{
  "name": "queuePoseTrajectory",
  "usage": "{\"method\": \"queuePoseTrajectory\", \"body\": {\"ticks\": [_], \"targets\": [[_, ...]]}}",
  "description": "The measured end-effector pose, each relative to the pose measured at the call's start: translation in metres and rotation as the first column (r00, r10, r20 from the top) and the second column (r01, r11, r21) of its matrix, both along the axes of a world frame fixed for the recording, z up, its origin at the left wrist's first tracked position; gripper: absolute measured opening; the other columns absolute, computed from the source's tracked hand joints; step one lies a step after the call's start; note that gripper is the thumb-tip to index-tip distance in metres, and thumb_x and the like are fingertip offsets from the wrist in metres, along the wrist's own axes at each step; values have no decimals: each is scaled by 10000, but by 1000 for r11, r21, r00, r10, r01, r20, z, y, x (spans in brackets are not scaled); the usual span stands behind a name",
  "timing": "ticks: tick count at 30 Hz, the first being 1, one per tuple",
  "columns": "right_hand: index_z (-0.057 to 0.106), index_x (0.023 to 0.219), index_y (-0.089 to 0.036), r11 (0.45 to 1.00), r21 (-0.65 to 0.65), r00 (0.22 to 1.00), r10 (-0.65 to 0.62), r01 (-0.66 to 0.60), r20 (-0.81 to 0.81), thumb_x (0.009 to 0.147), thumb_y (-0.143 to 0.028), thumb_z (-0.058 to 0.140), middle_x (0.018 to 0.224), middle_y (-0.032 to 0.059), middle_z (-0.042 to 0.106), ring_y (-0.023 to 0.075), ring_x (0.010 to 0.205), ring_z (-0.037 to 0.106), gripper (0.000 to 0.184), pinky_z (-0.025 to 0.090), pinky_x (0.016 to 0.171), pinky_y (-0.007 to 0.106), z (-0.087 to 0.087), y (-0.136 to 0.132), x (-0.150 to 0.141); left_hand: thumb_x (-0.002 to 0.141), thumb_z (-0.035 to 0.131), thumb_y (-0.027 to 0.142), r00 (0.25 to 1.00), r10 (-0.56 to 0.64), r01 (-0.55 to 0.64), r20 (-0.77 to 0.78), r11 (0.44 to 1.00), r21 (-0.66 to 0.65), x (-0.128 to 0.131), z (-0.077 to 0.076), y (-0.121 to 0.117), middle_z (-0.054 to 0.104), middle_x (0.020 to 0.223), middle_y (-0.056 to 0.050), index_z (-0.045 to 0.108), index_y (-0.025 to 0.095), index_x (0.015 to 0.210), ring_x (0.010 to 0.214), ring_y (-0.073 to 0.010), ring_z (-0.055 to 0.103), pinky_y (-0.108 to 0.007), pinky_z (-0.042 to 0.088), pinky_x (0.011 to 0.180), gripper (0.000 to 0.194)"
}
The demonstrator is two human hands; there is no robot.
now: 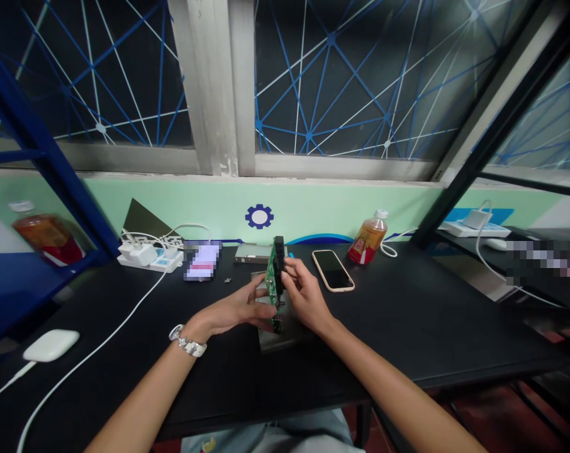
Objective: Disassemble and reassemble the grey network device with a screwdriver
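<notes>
Both my hands hold a green circuit board (pixel 272 277) upright on its edge above the black table (pixel 407 327). My left hand (pixel 238 309), with a metal watch at the wrist, grips the board's left side. My right hand (pixel 305 294) pinches its right side, where a black part (pixel 279 251) stands along the board. Under the board a grey metal plate (pixel 285 336) lies flat on the table.
A phone (pixel 333 270) lies face up just right of my hands, with a bottle of amber drink (pixel 368 239) behind it. A white power strip (pixel 150 257) with plugs and a cable sits at back left, a white charger block (pixel 51 345) at near left. Small screws (pixel 227 280) lie near the strip.
</notes>
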State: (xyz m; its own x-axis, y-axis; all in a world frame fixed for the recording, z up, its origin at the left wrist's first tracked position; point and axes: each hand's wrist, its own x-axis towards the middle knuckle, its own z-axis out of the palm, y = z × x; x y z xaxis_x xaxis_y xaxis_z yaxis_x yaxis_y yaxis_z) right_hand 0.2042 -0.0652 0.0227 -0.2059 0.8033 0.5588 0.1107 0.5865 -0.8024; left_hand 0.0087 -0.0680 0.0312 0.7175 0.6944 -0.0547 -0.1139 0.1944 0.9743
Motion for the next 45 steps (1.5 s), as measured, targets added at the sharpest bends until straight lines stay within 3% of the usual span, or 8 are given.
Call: {"method": "queuePoseTrajectory", "body": {"ticks": [7, 13, 19, 24, 29, 34, 40, 45], "targets": [[558, 1405, -257, 993, 107, 985, -58, 41, 162, 1002, -370, 484, 1209, 111, 571, 236, 1146, 544, 425, 424, 1035, 416, 12, -5, 10, 692, 844, 182, 974, 222, -199, -52, 939, 282, 1, -12, 10, 299, 1575, -175, 82, 396, 1570, 1227, -301, 570, -456, 555, 924, 1182], [580, 1371, -228, 961, -174, 977, 214, -215, -25, 1007, -451, 457, 897, 44, 606, 195, 880, 584, 444, 475, 842, 333, 17, -11, 11, 703, 781, 164, 837, 539, -278, -96, 570, 774, -4, -18, 22, 265, 1597, -169, 32, 303, 1593, 1379, -347, 436, -508, 414, 1109, 1172], [540, 1292, -235, 921, -185, 938, 331, -344, -97, 905, -360, 663, 849, -7, 505, 125, 722, 507, 426, 449, 712, 260, 14, -16, 8, 724, 766, 196, 754, 655, -313, -61, 439, 842, -6, -16, 27, 205, 1629, -160, 35, 264, 1598, 1461, -347, 303, -498, 290, 1181, 1141], [365, 1395, -285, 921, -192, 941, 329, -339, -85, 872, -304, 694, 874, -10, 515, 131, 720, 508, 618, 461, 713, 273, 13, -19, 7, 678, 828, 260, 711, 702, -527, -42, 572, 629, -12, -23, 36, 577, 1359, -176, 323, 223, 1525, 1120, -282, 637, -447, 485, 992, 987], [463, 1337, -237, 910, -216, 931, 364, -355, 4, 842, -250, 702, 861, -10, 537, 121, 719, 522, 549, 457, 687, 261, 9, -15, 7, 737, 766, 264, 804, 582, -464, -126, 745, 480, -15, -21, 43, 743, 849, -93, 716, 123, 1018, 812, -256, 699, -396, 551, 818, 318], [666, 988, -168, 950, -188, 945, 282, -251, 164, 848, -251, 701, 858, 22, 586, 136, 736, 548, 166, 468, 705, 287, 4, -7, 11, 778, 762, 301, 810, 581, -552, 75, 714, 431, -18, -6, 34, 764, 991, -104, 724, 150, 1060, 1014, -287, 689, -413, 507, 961, 321], [704, 1021, -213, 988, 17, 947, 140, -152, 288, 867, -228, 696, 1021, 63, 616, 195, 958, 605, 155, 487, 891, 363, 4, 2, 20, 809, 740, 358, 827, 521, -543, 210, 838, 57, -17, 8, 23, 740, 1144, -111, 634, 185, 1259, 1053, -279, 695, -415, 531, 947, 493], [708, 1048, -252, 981, 193, 911, -74, -6, 406, 849, -148, 675, 1160, 86, 548, 254, 1147, 528, 227, 412, 1022, 472, 5, 8, 30, 862, 612, 401, 803, 535, -489, 261, 843, -222, -22, 17, 25, 724, 1190, -128, 671, 130, 1231, 1047, -300, 697, -414, 558, 911, 462]]}}
